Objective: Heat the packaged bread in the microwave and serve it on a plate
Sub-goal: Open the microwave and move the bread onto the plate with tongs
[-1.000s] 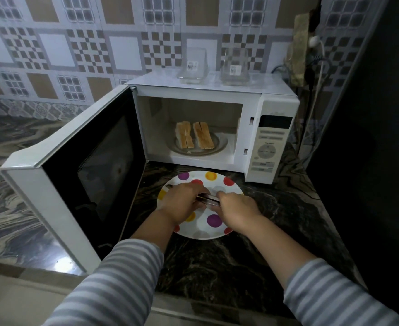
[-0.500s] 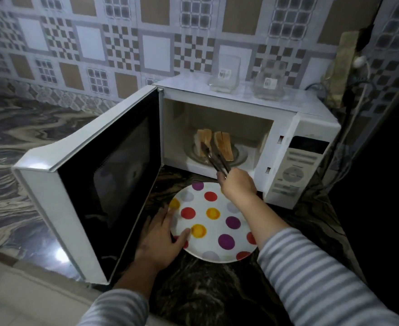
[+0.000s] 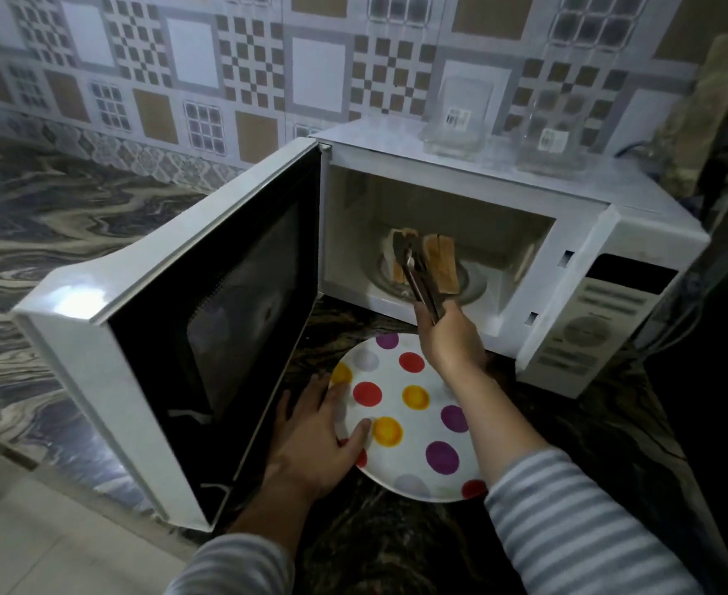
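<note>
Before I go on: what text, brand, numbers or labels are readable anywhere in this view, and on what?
None can be read.
Microwave control panel: button markings, too blurred.
Left clear container on the microwave: white barcode sticker, too small.
Right clear container: white sticker, too small.
Dotted plate: coloured spots only, no text.

We are now reaching our right hand [image 3: 450,341] further into the microwave [image 3: 439,234], pushing the tongs [image 3: 418,277] onto the left bread slice [image 3: 398,255] at centre frame.
</note>
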Motion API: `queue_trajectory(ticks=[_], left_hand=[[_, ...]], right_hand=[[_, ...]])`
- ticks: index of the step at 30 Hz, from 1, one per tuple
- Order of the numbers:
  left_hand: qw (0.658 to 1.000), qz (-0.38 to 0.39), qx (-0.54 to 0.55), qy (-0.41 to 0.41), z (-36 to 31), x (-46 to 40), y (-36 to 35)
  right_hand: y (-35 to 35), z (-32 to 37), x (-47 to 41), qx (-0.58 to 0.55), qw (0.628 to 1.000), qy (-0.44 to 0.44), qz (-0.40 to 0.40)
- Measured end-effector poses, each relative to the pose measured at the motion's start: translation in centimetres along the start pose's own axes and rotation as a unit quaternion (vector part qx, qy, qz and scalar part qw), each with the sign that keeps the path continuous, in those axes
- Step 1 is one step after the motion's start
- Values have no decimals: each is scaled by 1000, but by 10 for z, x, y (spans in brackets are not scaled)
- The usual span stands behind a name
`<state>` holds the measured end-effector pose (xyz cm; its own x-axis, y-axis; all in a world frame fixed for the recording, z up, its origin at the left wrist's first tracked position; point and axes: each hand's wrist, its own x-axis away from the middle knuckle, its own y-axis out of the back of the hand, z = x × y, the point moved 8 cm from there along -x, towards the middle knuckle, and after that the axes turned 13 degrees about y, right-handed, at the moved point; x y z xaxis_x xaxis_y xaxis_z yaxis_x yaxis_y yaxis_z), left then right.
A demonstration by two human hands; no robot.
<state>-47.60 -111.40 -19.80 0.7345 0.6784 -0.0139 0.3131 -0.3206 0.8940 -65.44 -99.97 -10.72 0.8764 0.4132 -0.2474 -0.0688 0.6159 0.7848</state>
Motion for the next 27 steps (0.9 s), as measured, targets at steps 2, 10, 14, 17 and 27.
queue_trajectory(ticks=[2, 10, 14, 17, 27], left_hand=[[1000, -1, 3, 0, 0, 0, 1], [1000, 10, -7, -2, -1, 1, -1], [1000, 19, -23, -2, -2, 2, -3], [999, 21, -29, -1, -1, 2, -3], [999, 15, -37, -2, -1, -1, -2]], right_hand=[[-3, -2, 12, -42, 999, 7, 2], [9, -4, 31, 52, 999, 10, 13], [6, -9, 23, 52, 998, -10, 43], [3, -13, 8, 49, 997, -34, 49], [-21, 4, -47, 25, 997, -27, 71]])
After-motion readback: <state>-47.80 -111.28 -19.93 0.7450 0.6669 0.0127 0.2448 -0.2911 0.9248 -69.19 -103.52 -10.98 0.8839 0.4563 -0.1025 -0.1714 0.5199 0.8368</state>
